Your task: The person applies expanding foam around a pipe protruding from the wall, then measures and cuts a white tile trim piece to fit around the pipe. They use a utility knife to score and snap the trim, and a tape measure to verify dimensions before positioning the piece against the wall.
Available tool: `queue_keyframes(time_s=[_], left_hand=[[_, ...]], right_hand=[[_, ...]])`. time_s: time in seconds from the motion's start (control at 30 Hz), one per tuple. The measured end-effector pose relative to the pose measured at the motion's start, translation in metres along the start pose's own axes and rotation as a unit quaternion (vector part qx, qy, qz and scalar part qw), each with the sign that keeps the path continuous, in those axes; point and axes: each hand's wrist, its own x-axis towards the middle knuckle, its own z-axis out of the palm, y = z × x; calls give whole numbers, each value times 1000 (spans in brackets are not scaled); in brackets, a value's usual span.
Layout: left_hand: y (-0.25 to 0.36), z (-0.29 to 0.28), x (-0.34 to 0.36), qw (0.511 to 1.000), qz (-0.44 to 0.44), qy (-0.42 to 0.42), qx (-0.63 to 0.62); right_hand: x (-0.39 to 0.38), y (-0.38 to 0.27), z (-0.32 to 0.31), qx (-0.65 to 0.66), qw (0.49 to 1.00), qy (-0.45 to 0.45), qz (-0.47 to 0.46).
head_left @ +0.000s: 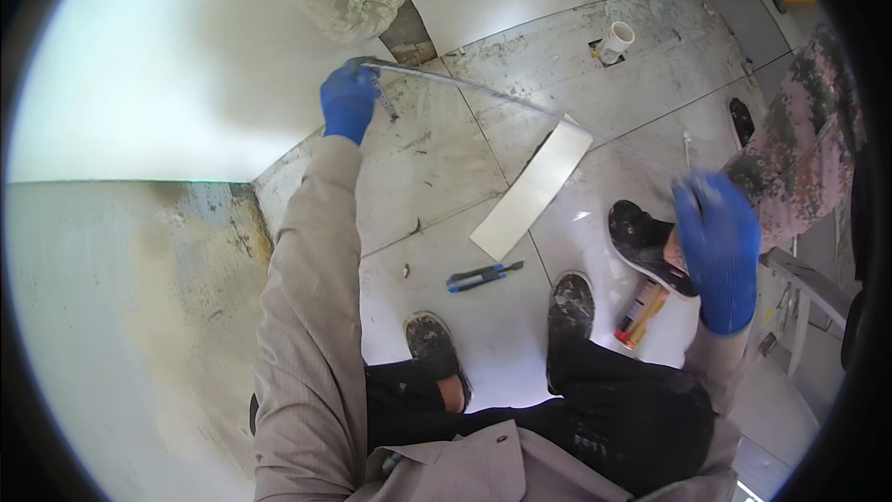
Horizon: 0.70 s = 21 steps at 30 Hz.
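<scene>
My left hand (pixel 350 98), in a blue glove, is closed on one end of a long thin silvery strip (pixel 465 85) that looks like a tape measure blade. A short marked piece hangs below that hand. The strip slants down to the right over the end of a white rectangular board piece (pixel 531 191) on the tiles, and a fainter line runs on toward my right hand. My right hand (pixel 717 246), also gloved in blue, is curled and smeared by motion; what its fingers hold is hidden. Between my feet and the board lies a blue and black utility knife (pixel 485 276).
An orange-red can (pixel 641 314) lies near a co-worker's shoe (pixel 648 244), with the camouflage-patterned leg (pixel 790 153) at the right. A white pipe stub (pixel 616 40) rises from the floor. Another pipe, wrapped in plastic (pixel 372 2), stands by the white wall (pixel 139 65).
</scene>
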Motion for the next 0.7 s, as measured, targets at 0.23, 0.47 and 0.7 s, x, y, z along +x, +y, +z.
queue_keyframes(time_s=[0.23, 0.47, 0.7], left_hand=[[49, 54, 1, 937, -43, -76, -338], [33, 84, 37, 973, -31, 16, -229], [-2, 102, 71, 987, 25, 93, -129]], right_hand=[[-109, -13, 91, 404, 847, -78, 338], [-56, -10, 132, 411, 849, -106, 315], [-53, -4, 167, 430, 829, -133, 333]])
